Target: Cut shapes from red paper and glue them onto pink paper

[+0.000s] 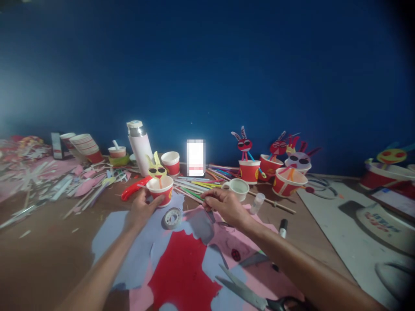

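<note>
My left hand (142,210) is closed around the lower side of a red and white paper cup (165,195), which stands upright. A yellow paper bunny face (158,172) with dark eyes rises out of that cup. To the right, my right hand (227,206) is pinched, fingertips together; whatever is between them is too small to make out. A roll of tape (172,218) lies between my hands on blue paper (129,246). Coloured sticks (197,185) lie just beyond my right fingertips.
Scissors (243,290) lie open in front on red paper (178,272) and pink scraps. A white flask (140,151), a lit phone (196,158), a white mug (238,190) and several decorated cups (249,172) stand behind. Paper scraps (87,183) spread leftward; a marker (283,228) lies right.
</note>
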### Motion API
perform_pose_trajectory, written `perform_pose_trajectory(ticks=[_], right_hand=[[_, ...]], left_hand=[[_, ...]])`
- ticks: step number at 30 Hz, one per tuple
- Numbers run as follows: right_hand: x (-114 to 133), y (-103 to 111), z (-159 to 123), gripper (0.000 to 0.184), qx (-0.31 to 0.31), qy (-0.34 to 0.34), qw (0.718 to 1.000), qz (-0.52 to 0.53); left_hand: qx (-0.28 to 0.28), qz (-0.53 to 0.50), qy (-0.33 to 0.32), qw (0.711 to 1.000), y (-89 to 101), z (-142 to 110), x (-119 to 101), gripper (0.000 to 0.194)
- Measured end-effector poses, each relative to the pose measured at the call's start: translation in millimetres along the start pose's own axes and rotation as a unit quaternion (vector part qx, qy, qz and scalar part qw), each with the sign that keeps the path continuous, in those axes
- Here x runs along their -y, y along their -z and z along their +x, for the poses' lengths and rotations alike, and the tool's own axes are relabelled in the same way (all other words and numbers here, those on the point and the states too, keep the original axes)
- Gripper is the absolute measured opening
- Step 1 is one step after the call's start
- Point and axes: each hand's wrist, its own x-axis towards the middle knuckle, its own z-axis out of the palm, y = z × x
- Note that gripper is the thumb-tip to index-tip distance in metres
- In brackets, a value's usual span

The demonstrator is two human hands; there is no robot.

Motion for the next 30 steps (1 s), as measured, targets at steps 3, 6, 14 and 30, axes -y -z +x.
perform_pose_trajectory(ticks=[3, 6, 14, 30], right_hand=[[-1, 1, 0, 0.014, 0.010, 0.002, 1.000, -0.013], [-2, 2, 0, 0.014, 0.019, 0.003, 1.000, -0.022], [-4, 4, -1, 0.015, 0.057, 0.010, 0.998, -0.039], [17, -16, -24, 0.024, 0.059, 0.193, 0.947, -0.252]], left_hand=[[0.003, -0.001, -0.014, 1.000, -0.8, 1, 4, 0.055], [0.011, -0.002, -0.021, 1.000, -0.1, 1, 6, 0.053], [0.023, -0.018, -0.016, 0.999, 3.3, -4, 2, 0.055], [0.167, -0.441, 0.173, 0.865, 4.7, -110, -70, 0.025]])
